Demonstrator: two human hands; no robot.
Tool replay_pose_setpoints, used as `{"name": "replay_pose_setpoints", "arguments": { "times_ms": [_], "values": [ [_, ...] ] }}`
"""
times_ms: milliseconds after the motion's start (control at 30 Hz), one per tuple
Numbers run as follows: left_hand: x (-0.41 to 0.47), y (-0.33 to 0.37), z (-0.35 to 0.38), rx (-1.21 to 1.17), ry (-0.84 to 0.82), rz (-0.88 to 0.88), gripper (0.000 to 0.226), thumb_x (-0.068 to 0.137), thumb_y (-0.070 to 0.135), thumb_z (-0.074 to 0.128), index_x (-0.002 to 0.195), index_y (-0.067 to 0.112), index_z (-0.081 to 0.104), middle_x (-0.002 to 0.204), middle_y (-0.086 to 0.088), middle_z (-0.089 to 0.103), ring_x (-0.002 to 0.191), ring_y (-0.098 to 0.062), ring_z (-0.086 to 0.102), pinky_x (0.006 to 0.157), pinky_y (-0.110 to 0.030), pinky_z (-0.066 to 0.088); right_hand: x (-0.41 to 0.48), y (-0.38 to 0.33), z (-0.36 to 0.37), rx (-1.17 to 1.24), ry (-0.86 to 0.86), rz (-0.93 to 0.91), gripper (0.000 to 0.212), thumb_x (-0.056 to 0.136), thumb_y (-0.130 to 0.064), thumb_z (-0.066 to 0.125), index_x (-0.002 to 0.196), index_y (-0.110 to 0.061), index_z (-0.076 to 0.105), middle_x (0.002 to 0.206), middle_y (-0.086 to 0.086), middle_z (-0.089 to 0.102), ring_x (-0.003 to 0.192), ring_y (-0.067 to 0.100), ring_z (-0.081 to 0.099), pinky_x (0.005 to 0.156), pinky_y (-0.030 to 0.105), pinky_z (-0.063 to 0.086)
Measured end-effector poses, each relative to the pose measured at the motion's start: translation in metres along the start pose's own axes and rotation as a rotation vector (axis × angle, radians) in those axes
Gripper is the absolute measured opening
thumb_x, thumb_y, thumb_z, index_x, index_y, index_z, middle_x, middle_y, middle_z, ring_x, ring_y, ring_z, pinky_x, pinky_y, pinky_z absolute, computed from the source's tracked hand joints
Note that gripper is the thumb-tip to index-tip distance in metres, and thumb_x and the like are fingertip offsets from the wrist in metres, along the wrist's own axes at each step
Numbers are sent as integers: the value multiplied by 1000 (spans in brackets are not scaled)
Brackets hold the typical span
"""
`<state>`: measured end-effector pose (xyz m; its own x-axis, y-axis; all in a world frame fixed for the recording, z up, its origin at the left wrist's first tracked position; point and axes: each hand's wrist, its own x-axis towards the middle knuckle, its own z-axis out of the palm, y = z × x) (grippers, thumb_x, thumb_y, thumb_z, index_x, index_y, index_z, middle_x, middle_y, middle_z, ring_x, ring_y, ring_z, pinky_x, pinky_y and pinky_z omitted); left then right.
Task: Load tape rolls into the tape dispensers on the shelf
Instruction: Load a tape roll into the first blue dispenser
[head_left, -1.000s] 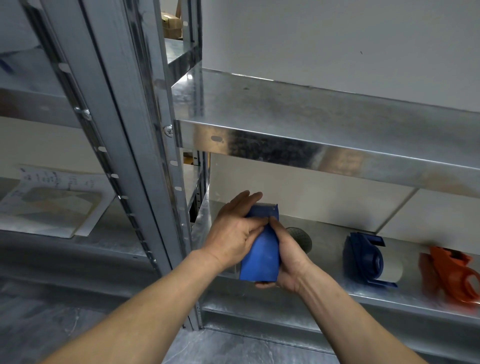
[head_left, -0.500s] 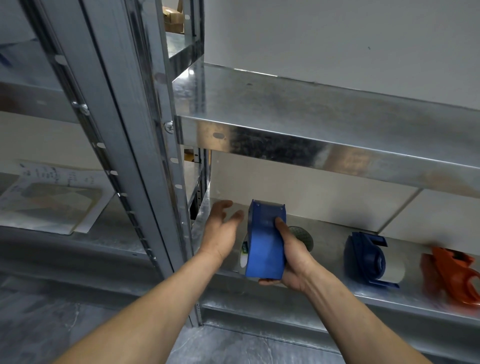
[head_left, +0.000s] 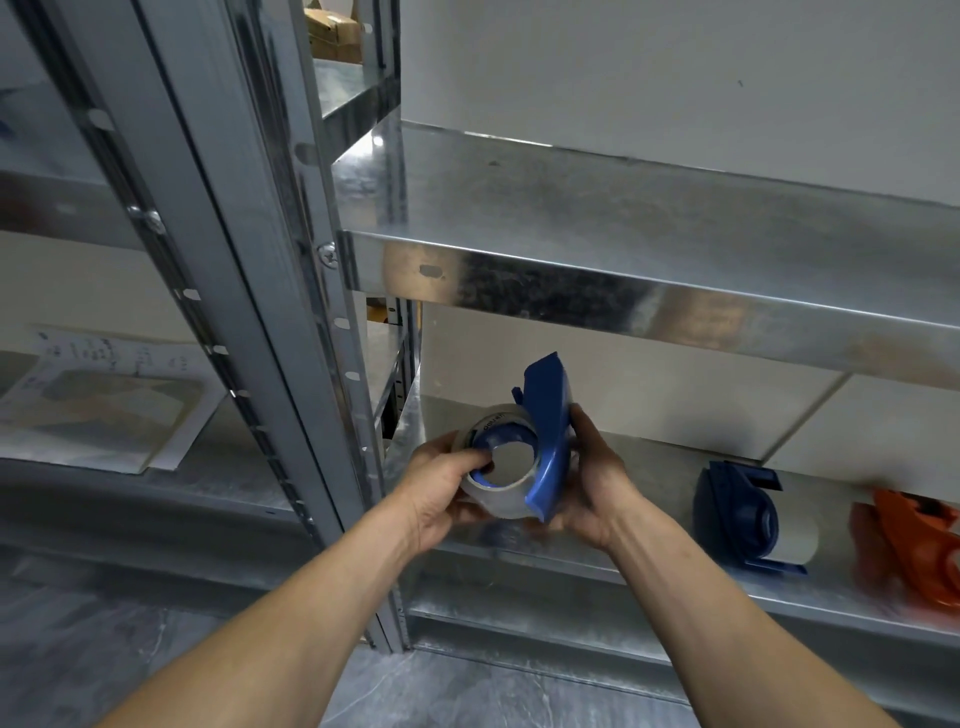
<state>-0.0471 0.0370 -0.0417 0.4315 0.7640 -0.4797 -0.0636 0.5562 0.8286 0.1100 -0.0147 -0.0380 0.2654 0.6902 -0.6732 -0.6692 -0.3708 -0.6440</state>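
I hold a blue tape dispenser (head_left: 545, 426) in front of the lower metal shelf (head_left: 675, 582), tilted with its open side facing me. A clear tape roll (head_left: 493, 499) sits on its blue hub. My left hand (head_left: 441, 493) grips the roll from the left, thumb at the hub's edge. My right hand (head_left: 592, 483) grips the dispenser's body from the right. On the shelf to the right stands a dark blue dispenser (head_left: 743, 519) with a whitish roll in it. An orange dispenser (head_left: 909, 551) lies at the far right edge.
An upper metal shelf (head_left: 623, 270) hangs just above my hands. Grey steel uprights (head_left: 291, 364) stand to the left. Papers (head_left: 104, 400) lie on the neighbouring left shelf. A cardboard box (head_left: 332, 31) sits high up behind. Below is grey floor.
The dispenser has been turned from back-on to open-side-on, showing the roll on its hub. My left hand, which had let go, now grips the roll.
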Motion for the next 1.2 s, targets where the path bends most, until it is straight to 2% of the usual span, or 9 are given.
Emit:
{"name": "replay_pose_setpoints", "arguments": {
  "times_ms": [100,233,367,500,633,767,967,1067,1200],
  "values": [
    [-5,3,-2,33,35,53,13,88,5,64,99,13,66,81,-12,69,74,-29,65,67,-48,56,3,0,5,-243,253,-295,29,88,-42,63,103,-17,66,106,19,72,81,29,66,68,43,56],
    [-8,5,-5,88,99,109,9,92,15,64,97,20,69,76,0,69,74,-21,65,69,-48,58,3,5,14,-293,285,-513,15,91,-12,59,91,-5,72,91,19,74,74,32,64,64,42,54],
    [-9,5,-13,257,138,194,22,95,35,59,115,31,67,110,-1,71,98,-20,67,76,-49,61,13,17,20,-297,263,-426,30,90,-26,53,78,-1,63,78,14,69,73,32,60,68,42,50],
    [-8,2,-12,531,137,302,51,95,40,56,143,24,48,142,3,54,131,-16,49,106,-27,39,18,34,24,-28,80,-202,32,94,-21,50,110,1,68,104,26,72,90,37,66,90,51,52],
    [-7,-1,-8,646,58,308,21,92,22,60,94,41,54,94,19,52,90,-6,53,67,1,36,38,46,22,-72,54,-182,51,67,-3,59,118,1,62,105,28,71,95,46,68,87,66,53],
    [4,-6,-14,763,85,337,35,86,23,66,114,38,51,105,9,54,94,-5,55,62,-1,39,62,51,18,-174,76,-128,46,66,10,61,110,-3,66,96,25,74,94,48,69,79,70,54],
    [24,-14,-18,906,149,313,38,80,34,65,115,38,53,106,-1,55,97,-16,59,71,-19,45,81,48,22,-348,102,-86,29,77,10,59,100,-5,69,83,21,74,81,42,72,78,57,60],
    [34,-19,-21,935,164,268,40,78,39,64,115,42,51,110,-2,56,92,-15,59,69,-17,44,86,44,24,-666,135,-151,13,84,-12,61,93,-6,69,74,13,72,68,30,68,68,46,61],
    [39,-19,-17,970,150,242,41,80,39,66,117,40,48,113,2,50,91,-10,56,68,-12,43,85,44,21,-1152,216,-264,34,88,-41,57,89,-8,64,90,8,71,82,29,68,67,35,52]
  ]
}}
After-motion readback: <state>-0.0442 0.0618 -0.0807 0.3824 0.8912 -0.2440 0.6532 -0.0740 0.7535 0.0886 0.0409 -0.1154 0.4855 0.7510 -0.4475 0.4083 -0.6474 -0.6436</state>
